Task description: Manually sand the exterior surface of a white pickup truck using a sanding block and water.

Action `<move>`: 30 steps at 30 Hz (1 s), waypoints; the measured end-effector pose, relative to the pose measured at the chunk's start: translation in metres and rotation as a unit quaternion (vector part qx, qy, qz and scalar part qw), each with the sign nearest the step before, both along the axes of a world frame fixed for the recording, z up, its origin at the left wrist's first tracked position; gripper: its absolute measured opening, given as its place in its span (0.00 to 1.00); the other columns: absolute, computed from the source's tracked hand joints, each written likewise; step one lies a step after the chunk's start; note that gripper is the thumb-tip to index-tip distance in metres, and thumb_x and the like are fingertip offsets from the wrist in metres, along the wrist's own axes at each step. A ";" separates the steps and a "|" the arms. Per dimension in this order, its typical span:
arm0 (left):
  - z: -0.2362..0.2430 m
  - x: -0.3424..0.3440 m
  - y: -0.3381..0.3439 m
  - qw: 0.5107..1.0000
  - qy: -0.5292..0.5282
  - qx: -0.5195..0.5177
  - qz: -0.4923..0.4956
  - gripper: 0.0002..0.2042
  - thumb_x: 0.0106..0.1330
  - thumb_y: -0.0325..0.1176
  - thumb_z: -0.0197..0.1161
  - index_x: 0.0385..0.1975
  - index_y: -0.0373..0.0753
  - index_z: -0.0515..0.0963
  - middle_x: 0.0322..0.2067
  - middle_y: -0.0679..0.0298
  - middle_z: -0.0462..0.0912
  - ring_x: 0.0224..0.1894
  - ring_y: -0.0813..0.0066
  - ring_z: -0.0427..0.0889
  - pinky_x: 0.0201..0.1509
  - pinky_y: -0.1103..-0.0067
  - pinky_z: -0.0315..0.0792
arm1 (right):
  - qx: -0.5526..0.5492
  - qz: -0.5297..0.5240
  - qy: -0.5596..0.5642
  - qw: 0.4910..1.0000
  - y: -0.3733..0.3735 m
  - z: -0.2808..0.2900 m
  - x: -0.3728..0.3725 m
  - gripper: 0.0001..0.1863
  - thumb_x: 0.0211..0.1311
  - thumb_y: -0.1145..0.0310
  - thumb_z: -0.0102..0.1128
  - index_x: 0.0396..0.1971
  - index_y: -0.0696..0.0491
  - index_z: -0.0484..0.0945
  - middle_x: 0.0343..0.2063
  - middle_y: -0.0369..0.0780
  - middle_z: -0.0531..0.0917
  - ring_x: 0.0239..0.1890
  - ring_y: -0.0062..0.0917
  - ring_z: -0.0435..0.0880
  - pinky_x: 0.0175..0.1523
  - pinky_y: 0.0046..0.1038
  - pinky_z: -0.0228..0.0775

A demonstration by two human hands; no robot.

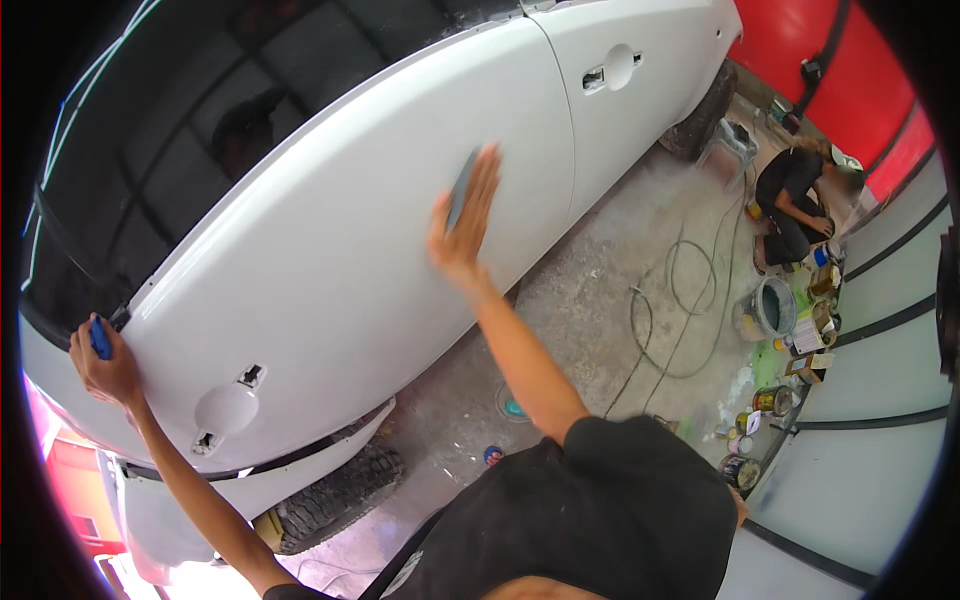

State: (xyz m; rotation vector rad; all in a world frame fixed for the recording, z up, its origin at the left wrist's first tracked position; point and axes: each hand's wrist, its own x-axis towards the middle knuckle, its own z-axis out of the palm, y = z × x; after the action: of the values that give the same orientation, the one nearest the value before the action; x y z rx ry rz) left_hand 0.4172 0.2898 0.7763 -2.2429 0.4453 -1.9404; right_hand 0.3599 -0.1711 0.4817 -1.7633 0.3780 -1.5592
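Note:
My right hand (468,215) presses a flat dark grey pad (462,188), which looks like sandpaper or a sanding pad, to the white car door (340,250). Its fingers are stretched along the pad and slightly blurred. At the lower corner of the dark window, my left hand (105,372) is closed around a small blue object (101,338) whose kind I cannot make out. Below that hand is the door's handle recess (228,408), with no handle fitted.
Another door (640,90) adjoins at upper right. A black hose (690,310) coils over the concrete floor. Along the right wall stand a grey bucket (770,308) and several cans (773,400). A person (800,195) crouches at far right. A tyre (335,500) shows below.

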 end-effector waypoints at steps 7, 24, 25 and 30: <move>-0.006 0.008 -0.008 1.000 0.003 0.001 -0.021 0.05 0.66 0.32 0.69 0.38 0.40 0.84 0.36 0.63 0.83 0.41 0.60 0.83 0.44 0.67 0.75 | 0.057 -0.024 0.022 0.998 -0.134 0.046 0.005 0.43 0.79 0.44 0.28 0.78 0.61 0.36 0.79 0.53 0.40 0.82 0.43 0.36 0.82 0.45 0.24; -0.007 0.003 -0.009 0.999 0.002 0.006 -0.031 0.05 0.64 0.29 0.69 0.38 0.39 0.83 0.36 0.61 0.82 0.40 0.57 0.82 0.44 0.65 0.75 | 0.060 -0.016 0.021 0.998 -0.069 -0.035 -0.009 0.39 0.81 0.51 0.31 0.78 0.64 0.39 0.79 0.55 0.38 0.82 0.46 0.34 0.82 0.45 0.23; -0.007 0.002 -0.011 0.999 -0.006 0.004 -0.033 0.05 0.64 0.29 0.69 0.38 0.39 0.83 0.36 0.61 0.82 0.40 0.57 0.82 0.44 0.65 0.75 | 0.057 -0.013 0.027 0.998 -0.052 -0.057 -0.008 0.39 0.81 0.51 0.32 0.78 0.64 0.39 0.79 0.55 0.38 0.82 0.47 0.34 0.82 0.45 0.23; -0.009 0.000 -0.016 0.999 0.007 0.009 -0.038 0.05 0.64 0.28 0.69 0.38 0.38 0.83 0.36 0.61 0.82 0.41 0.58 0.82 0.44 0.65 0.75 | 0.008 -0.021 0.031 0.999 -0.151 0.038 0.014 0.43 0.80 0.44 0.30 0.78 0.63 0.35 0.79 0.53 0.38 0.82 0.45 0.32 0.82 0.44 0.21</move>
State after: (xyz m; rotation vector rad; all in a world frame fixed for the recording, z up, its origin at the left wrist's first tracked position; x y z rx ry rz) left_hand 0.4173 0.2733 0.7677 -2.2617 0.5550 -1.9503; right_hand 0.3735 -0.3219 0.5199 -1.8052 0.4592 -1.5282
